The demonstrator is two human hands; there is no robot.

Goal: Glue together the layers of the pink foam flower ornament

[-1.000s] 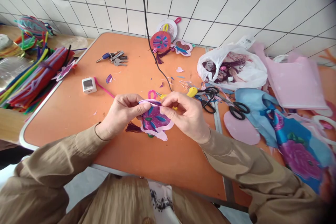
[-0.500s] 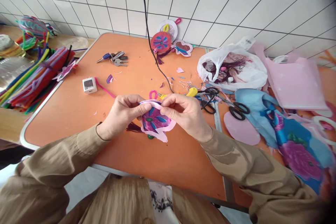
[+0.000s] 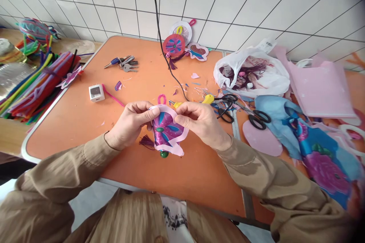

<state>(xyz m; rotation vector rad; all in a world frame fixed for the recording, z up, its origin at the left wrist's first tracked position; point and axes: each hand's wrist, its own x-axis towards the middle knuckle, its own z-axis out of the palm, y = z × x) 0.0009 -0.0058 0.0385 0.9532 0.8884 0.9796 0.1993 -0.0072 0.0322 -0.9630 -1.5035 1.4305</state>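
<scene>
Left hand (image 3: 129,123) and right hand (image 3: 201,123) each pinch the top rim of the purple flower ornament (image 3: 167,133), held just above the bench (image 3: 85,121). Step, as I judge it: pressing the rim layers together. Next needs even pressure beside the pink loop (image 3: 161,98).

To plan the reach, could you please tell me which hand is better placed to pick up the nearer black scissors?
Probably the right hand: the black scissors lie beside it, while the left hand is across the purple ornament, which both hold.
</scene>
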